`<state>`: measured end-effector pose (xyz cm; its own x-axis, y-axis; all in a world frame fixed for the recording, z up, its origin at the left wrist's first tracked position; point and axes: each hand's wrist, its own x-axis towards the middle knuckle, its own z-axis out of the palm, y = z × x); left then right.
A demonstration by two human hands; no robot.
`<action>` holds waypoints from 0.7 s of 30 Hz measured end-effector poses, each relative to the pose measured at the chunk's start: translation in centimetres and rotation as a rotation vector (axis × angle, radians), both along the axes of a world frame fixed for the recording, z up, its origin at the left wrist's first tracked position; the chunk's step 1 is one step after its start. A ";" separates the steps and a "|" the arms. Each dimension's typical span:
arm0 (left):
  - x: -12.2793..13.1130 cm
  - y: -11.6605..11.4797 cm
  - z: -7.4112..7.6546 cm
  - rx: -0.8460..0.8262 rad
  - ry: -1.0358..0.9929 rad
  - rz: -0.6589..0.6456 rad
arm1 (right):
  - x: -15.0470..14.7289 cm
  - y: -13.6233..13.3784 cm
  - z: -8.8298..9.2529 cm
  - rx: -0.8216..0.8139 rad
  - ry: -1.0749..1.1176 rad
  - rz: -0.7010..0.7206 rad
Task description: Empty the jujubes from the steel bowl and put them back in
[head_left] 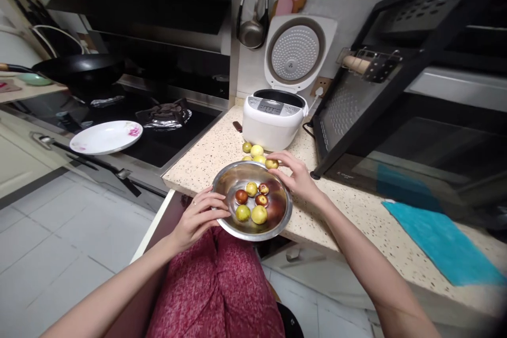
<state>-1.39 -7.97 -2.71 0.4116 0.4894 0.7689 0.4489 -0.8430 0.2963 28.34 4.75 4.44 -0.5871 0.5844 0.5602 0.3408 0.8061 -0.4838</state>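
Note:
My left hand is closed on the left rim of a stainless steel bowl, fingers reaching over the inner wall. The bowl is tilted slightly toward me at the counter's front edge. Inside lie several fresh jujubes, some yellow-green, others mostly reddish brown. Between the thumb and fingers of my right hand is a yellow-green jujube with brown patches, just above the bowl's far rim. Beyond that rim, more yellow-green jujubes sit on the counter, partly hidden by the bowl.
Behind the jujubes stands a white rice cooker, lid raised. A black oven and a teal cloth are on the right. Leftward, a flowered white plate rests by the stove's front edge, with a wok behind. Utensils hang above.

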 end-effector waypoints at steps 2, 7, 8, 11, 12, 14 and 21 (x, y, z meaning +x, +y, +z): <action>0.0 0.0 -0.2 -0.004 0.006 0.000 | -1.3 -0.9 0.7 -0.028 -0.028 0.125; -0.1 -0.1 -0.4 -0.003 0.010 0.002 | -4.3 -1.3 0.6 -0.091 -0.212 0.295; -0.1 -0.1 -0.5 -0.005 0.012 0.000 | -4.7 -1.1 0.4 -0.098 -0.227 0.308; 0.0 -0.1 -0.5 -0.005 0.017 -0.001 | -5.7 -0.5 -0.2 -0.110 -0.249 0.346; 0.1 -0.1 -0.5 -0.001 0.017 0.003 | -5.9 -0.3 -0.3 -0.114 -0.255 0.358; 0.1 -0.1 -0.4 0.012 0.016 0.014 | -6.3 -0.1 -0.5 -0.128 -0.266 0.373; 0.2 -0.1 -0.3 0.017 0.015 0.016 | -6.7 -0.5 -0.5 -0.147 -0.301 0.352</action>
